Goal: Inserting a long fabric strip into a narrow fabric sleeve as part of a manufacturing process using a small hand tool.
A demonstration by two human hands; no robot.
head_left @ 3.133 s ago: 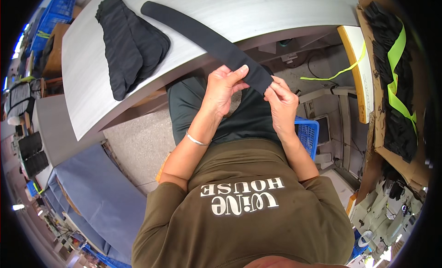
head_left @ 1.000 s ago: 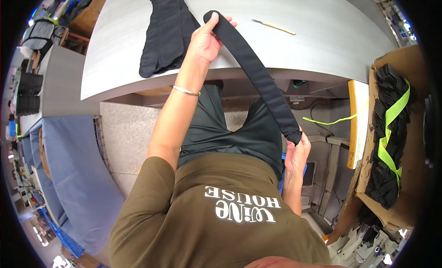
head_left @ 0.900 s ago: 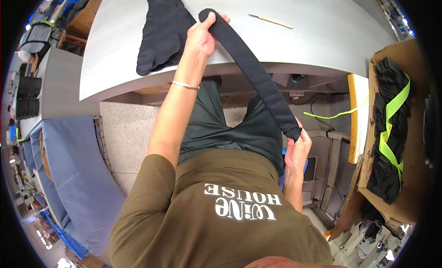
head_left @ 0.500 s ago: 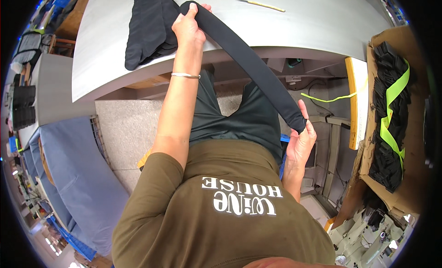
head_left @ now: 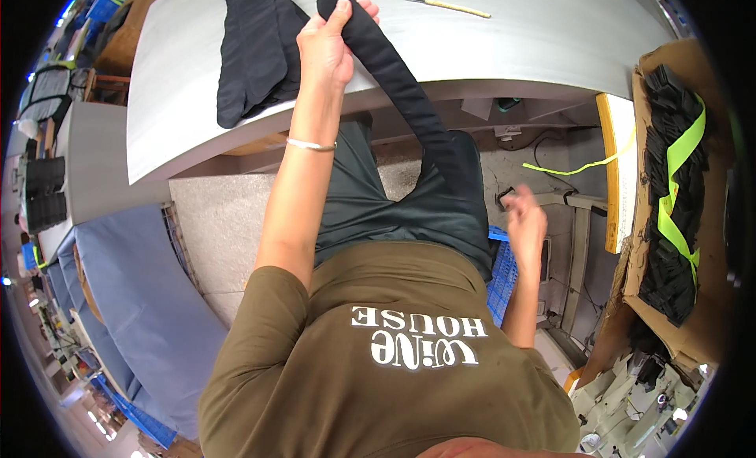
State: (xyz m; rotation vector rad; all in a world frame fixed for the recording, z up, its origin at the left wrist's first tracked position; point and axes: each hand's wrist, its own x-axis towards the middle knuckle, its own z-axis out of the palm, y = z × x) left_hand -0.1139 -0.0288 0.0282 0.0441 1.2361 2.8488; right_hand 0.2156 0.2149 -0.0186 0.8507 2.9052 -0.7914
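My left hand (head_left: 324, 50), above the table's near edge, pinches the rounded upper end of a long black fabric strip (head_left: 398, 80) between thumb and fingers. The strip hangs slantwise down to my right thigh, its lower end lying loose against the dark trousers. Away from the strip, my right hand (head_left: 528, 222) is raised at the right, its fingers smeared by motion. A small dark thing (head_left: 504, 196) shows beside those fingertips; whether they touch it I cannot tell. Several similar black fabric pieces (head_left: 253, 60) lie overlapping just left of my left hand.
On the pale table (head_left: 543, 40) lies a thin yellow-handled tool (head_left: 453, 7) with a dark pointed tip. At the right stands a cardboard box (head_left: 636, 269) holding black pieces and a neon-yellow strip (head_left: 676, 155). A blue-grey cloth (head_left: 142, 300) drapes at the left; a blue basket (head_left: 504, 281) sits by my right forearm.
My right hand has let go of the strip's lower end and moved slightly right. The freed end has dropped onto my thigh. My left hand still holds the other end, slightly higher.
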